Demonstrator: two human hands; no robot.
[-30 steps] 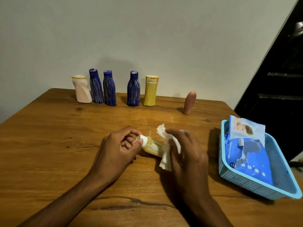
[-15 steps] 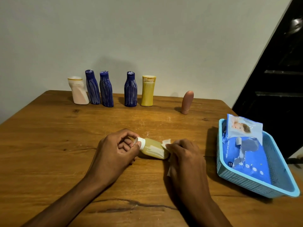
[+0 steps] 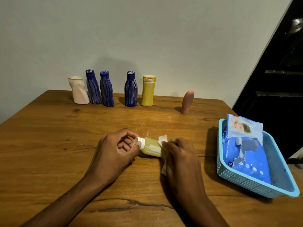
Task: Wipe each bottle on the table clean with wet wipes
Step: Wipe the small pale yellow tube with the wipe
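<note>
Nearest to us, two bare forearms reach forward over a wooden table (image 3: 49, 145). Our left hand (image 3: 114, 151) curls its thumb and fingers around the white cap (image 3: 140, 142) of a small pale yellow bottle (image 3: 151, 147), which lies on its side near the middle of the table with the cap pointing left. Our right hand (image 3: 178, 154) grips a white wet wipe (image 3: 163, 140) and presses it against the right end of that bottle; corners of the wipe stick out above and below the fingers.

To the right, a light blue basket (image 3: 246, 185) sits at the table's edge, holding a blue pack of wipes (image 3: 246, 154) that leans against its far rim.

Farther back, a small pink bottle (image 3: 187, 102) stands alone, right of centre. Along the far edge, by the grey wall (image 3: 147, 38), stand five more bottles in a row: from the left, a leaning cream bottle (image 3: 79, 90), two dark blue bottles (image 3: 93, 87) (image 3: 106, 89) side by side, a third blue bottle (image 3: 130, 89) set a little apart, and a tall yellow bottle (image 3: 148, 90) just beside it.
</note>
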